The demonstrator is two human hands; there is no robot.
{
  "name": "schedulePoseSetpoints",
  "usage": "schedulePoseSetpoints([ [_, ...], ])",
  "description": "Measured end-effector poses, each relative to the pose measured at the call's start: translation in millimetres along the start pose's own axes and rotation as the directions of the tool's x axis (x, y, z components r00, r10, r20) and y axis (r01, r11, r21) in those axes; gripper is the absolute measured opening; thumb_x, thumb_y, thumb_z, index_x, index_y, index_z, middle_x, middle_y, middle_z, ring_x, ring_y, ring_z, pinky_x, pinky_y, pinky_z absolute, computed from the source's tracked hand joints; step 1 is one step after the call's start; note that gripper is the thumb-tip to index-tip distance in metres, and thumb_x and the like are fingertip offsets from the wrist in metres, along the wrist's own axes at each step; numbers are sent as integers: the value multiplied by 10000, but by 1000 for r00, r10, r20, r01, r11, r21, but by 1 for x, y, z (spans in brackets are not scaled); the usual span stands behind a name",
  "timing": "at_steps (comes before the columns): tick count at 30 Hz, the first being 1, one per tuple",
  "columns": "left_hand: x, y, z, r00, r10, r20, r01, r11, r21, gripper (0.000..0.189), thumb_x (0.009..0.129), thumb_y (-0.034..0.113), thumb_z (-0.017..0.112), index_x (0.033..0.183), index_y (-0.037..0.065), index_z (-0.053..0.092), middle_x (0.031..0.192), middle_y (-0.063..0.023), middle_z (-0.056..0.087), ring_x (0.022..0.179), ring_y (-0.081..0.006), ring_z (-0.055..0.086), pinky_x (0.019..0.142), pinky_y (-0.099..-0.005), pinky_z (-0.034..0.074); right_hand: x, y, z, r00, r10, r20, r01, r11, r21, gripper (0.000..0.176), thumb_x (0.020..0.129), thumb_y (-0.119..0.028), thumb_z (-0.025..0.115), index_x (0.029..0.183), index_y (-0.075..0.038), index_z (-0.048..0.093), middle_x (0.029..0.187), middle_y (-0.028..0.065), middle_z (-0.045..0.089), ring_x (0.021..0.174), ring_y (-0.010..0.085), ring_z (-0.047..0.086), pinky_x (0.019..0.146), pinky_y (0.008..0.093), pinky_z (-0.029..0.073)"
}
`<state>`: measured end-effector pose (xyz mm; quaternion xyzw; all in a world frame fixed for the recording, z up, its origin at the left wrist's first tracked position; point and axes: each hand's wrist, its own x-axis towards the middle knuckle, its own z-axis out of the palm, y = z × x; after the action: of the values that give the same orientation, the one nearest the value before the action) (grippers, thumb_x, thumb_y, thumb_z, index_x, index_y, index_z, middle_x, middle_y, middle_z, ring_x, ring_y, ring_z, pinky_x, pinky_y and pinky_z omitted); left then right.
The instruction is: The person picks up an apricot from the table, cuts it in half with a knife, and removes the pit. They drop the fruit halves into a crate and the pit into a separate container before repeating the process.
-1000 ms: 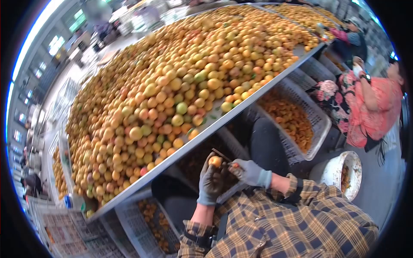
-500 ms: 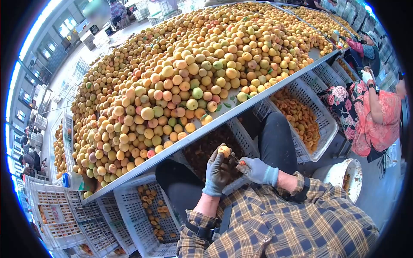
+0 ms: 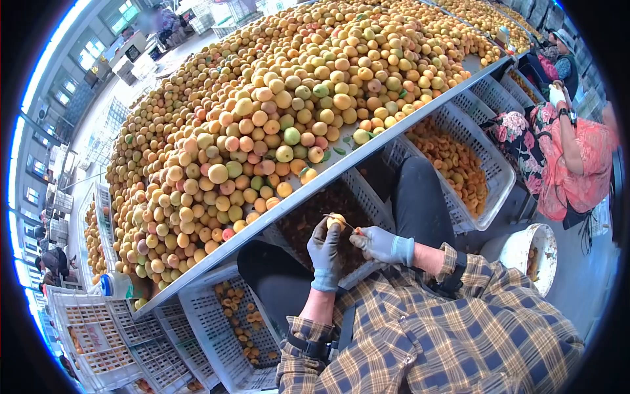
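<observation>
My left hand (image 3: 326, 253), in a stained grey glove, pinches an apricot (image 3: 336, 220) near its fingertips. My right hand (image 3: 380, 244), gloved too, is closed round a small knife (image 3: 357, 231) with an orange-red handle. The knife's thin blade lies against the apricot, but how deep it cuts is hard to tell. Below both hands sits a crate of dark scraps (image 3: 321, 213), between my knees. A large heap of whole apricots (image 3: 262, 125) covers the table in front of me.
The table's metal edge (image 3: 289, 205) runs diagonally before me. On the left stands a crate with some apricot halves (image 3: 197, 315); on the right, a fuller crate (image 3: 502, 177). A white bucket (image 3: 548, 256) is by my right elbow. A co-worker (image 3: 571, 161) sits at the right.
The knife blade now shows across the top of the apricot, where before it was mostly hidden. Both hands have shifted slightly left within the view.
</observation>
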<state>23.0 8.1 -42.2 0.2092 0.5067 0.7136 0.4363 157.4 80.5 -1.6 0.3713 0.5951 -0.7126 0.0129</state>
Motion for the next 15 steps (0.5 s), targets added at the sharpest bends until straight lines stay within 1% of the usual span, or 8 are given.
schedulePoseSetpoints([
  [1,-1,5,3,1000,-5,3,5,1000,3,350,908,242,594,1132,-26,568,1004,-94,643,867,-146,611,800,-256,496,3,7,2,1000,2,-2,-2,1000,6,294,955,-345,470,944,-58,529,601,47,552,518,171,542,505,315,428],
  [3,-4,13,9,976,-201,78,213,957,-199,338,909,242,591,1114,-25,570,1003,-104,641,871,-155,610,803,-265,497,1,11,3,886,-403,-231,171,744,-646,293,937,-331,476,965,-42,516,729,190,637,646,348,622,583,443,461],
  [4,-3,10,9,976,-200,83,213,957,-198,338,909,242,591,1114,-25,570,1003,-104,641,871,-155,610,803,-265,497,-1,1,2,940,-235,-246,34,784,-620,311,921,-327,469,981,-24,507,860,269,619,806,441,593,685,509,451],
  [6,-1,3,7,915,-338,222,404,780,-479,300,929,220,557,1096,-29,571,999,-93,632,883,-164,610,811,-284,506,1,0,3,936,-226,-269,-4,759,-651,326,925,-337,460,981,-20,506,851,265,622,803,433,597,692,494,455],
  [8,0,4,7,918,-314,242,395,782,-483,306,936,240,543,1082,-28,574,995,-98,630,876,-171,612,808,-289,508,4,1,2,931,-220,-291,-39,733,-679,340,929,-347,451,982,-15,506,841,260,625,801,426,600,699,479,459],
  [11,0,6,10,931,-279,237,360,815,-454,320,941,266,530,1066,-24,575,990,-103,628,868,-179,612,806,-302,510,12,15,1,904,-324,-278,53,732,-680,279,921,-298,502,944,-20,506,761,258,606,752,458,573,619,504,454],
  [14,-1,2,6,942,-270,198,326,871,-368,338,939,288,527,1074,-19,566,991,-113,625,879,-190,609,815,-325,510,22,30,3,871,-430,-237,224,777,-588,308,932,-325,499,922,-17,519,698,204,616,681,389,617,597,453,467],
  [15,0,0,4,944,-276,179,321,892,-317,353,938,303,524,1083,-16,560,994,-121,623,891,-201,608,823,-341,508,22,27,3,891,-413,-189,305,852,-426,305,933,-312,499,946,-9,531,747,213,625,729,392,620,653,440,475],
])
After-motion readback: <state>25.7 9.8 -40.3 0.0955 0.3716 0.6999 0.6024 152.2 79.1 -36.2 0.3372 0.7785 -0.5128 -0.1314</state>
